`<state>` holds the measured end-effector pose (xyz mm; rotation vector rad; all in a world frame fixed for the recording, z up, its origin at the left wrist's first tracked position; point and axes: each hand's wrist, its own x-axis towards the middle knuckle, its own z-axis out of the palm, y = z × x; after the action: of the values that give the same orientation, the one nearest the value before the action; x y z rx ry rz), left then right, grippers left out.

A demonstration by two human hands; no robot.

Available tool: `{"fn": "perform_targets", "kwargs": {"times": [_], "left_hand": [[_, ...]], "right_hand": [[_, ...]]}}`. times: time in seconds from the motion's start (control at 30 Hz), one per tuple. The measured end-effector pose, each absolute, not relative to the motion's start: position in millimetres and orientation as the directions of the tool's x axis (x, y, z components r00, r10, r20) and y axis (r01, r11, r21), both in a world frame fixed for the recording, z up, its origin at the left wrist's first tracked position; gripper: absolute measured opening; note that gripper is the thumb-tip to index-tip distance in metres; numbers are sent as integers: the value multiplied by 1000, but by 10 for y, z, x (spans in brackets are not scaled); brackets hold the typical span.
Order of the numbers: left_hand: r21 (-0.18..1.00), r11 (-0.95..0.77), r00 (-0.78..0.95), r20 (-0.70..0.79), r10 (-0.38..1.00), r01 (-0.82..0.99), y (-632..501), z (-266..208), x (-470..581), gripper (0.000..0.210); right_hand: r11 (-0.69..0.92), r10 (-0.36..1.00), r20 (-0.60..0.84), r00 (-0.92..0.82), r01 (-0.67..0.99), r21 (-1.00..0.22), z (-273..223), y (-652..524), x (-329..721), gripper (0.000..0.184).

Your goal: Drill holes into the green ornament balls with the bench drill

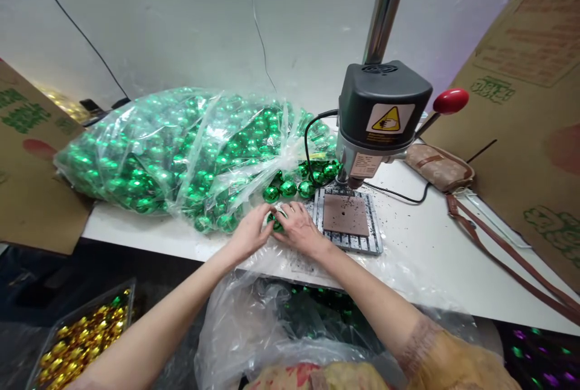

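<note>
Between my two hands, just in front of the bag's mouth, is a shiny green ball [275, 224], partly covered by fingers. My left hand [252, 232] pinches it from the left, and my right hand [299, 227] curls over it from the right. Several loose green balls [288, 189] lie right behind my fingers. They spill from a large clear plastic bag [181, 154] full of the same faceted balls. To the right of my right hand stands a drill press [383, 112], its chuck above a brown square board [345, 215] with a small hole, on a slotted metal base [375, 244].
Dark shavings surround the drill base. An open plastic bag [226, 329] with green balls hangs at the table's front edge. Gold balls [81, 342] fill a bin at lower left. A handbag [439, 166] with a brown strap lies right; cardboard boxes [512, 76] flank the white table [421, 245].
</note>
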<state>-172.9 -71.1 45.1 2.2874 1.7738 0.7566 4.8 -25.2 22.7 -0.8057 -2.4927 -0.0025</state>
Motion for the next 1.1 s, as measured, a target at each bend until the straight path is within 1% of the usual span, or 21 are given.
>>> {"fn": "perform_targets", "kwargs": {"times": [0.1, 0.17, 0.27, 0.33, 0.37, 0.4, 0.43, 0.47, 0.5, 0.57, 0.63, 0.67, 0.7, 0.73, 0.77, 0.8, 0.87, 0.93, 0.97, 1.0, 1.1], "left_hand": [[373, -281, 171, 301, 938, 884, -870, 299, -1507, 48], [340, -277, 186, 275, 943, 899, -901, 175, -1434, 52], [242, -252, 200, 222, 954, 937, -849, 76, -1404, 44], [220, -255, 206, 223, 953, 942, -788, 121, -1403, 40], [236, -264, 207, 240, 948, 935, -758, 181, -1399, 38], [270, -273, 199, 271, 942, 923, -730, 262, -1386, 37], [317, -276, 176, 311, 934, 907, -704, 358, -1363, 36], [380, -272, 134, 352, 926, 884, -678, 463, -1324, 35], [461, -266, 80, 383, 920, 846, -651, 566, -1269, 34], [690, -256, -33, 376, 926, 677, -590, 741, -1110, 32], [925, -198, -77, 235, 969, 324, -518, 834, -902, 35], [985, -135, -58, 142, 988, 109, -481, 845, -793, 38], [994, -61, -22, 60, 998, -90, -446, 835, -688, 40], [970, 8, 14, -5, 1000, -244, -416, 808, -592, 42], [936, 58, 38, -48, 998, -348, -392, 768, -509, 45], [908, 85, 45, -73, 996, -411, -374, 718, -440, 48], [879, 110, 39, -103, 994, -465, -353, 601, -343, 52], [860, 135, 40, -132, 990, -491, -340, 478, -286, 46], [850, 144, 37, -145, 989, -507, -332, 420, -265, 43], [840, 146, 27, -155, 988, -523, -322, 368, -248, 40], [827, 94, -33, -135, 990, -554, -283, 272, -212, 39]], "right_hand": [[856, 451, 599, -662, 510, -80, 360, -398, 327, 36], [877, 373, 679, -632, 479, -36, 507, -479, 615, 25], [896, 272, 796, -541, 444, -4, 835, -498, 1157, 12], [879, 265, 863, -430, 476, -32, 1127, -436, 1523, 19], [852, 281, 899, -337, 519, -72, 1288, -390, 1678, 21], [806, 305, 937, -173, 570, -157, 1453, -337, 1803, 18], [769, 343, 939, 38, 563, -303, 1615, -282, 1890, 9], [735, 370, 901, 226, 522, -433, 1768, -226, 1936, 8], [764, 378, 873, 308, 430, -482, 1908, -171, 1941, 13], [823, 434, 844, 316, 241, -514, 2128, -73, 1858, 19], [803, 531, 818, 224, 175, -569, 2266, 6, 1719, 20], [801, 531, 826, 188, 206, -562, 2305, 39, 1659, 20], [801, 507, 845, 172, 266, -536, 2329, 70, 1618, 20], [798, 470, 867, 166, 340, -498, 2340, 100, 1601, 22], [787, 418, 892, 170, 423, -449, 2340, 130, 1609, 25], [763, 368, 910, 190, 497, -412, 2332, 164, 1639, 27], [726, 303, 912, 276, 553, -409, 2304, 242, 1737, 28], [725, 316, 878, 360, 505, -469, 2277, 333, 1829, 24], [736, 368, 850, 377, 439, -514, 2270, 379, 1856, 21], [746, 438, 821, 365, 362, -559, 2269, 423, 1868, 21], [717, 642, 726, 247, 142, -682, 2316, 538, 1827, 30]]}}
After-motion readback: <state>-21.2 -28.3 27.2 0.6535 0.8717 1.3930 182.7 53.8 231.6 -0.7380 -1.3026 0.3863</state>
